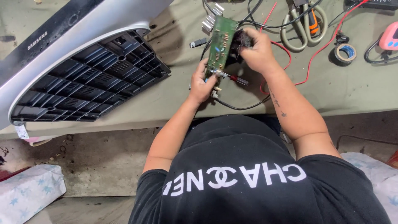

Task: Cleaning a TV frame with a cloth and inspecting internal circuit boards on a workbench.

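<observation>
My left hand (201, 86) grips the near end of a green circuit board (219, 45), held on edge above the table. Silver heat sinks (210, 20) stick out at the board's far end. My right hand (256, 49) is closed on a dark brush or tuft (244, 39) pressed against the board's right face. A small red-handled tool (237, 79) lies just under the board, between my hands. Black and red wires (286, 49) trail from the board across the table.
A grey and black television stand base (89, 79) lies upside down at left on the olive-covered table (166, 99). At the back right lie large scissors (304, 25), a roll of blue tape (345, 52) and a pink device (390, 39). Wrapped bundles (29, 191) sit on the floor.
</observation>
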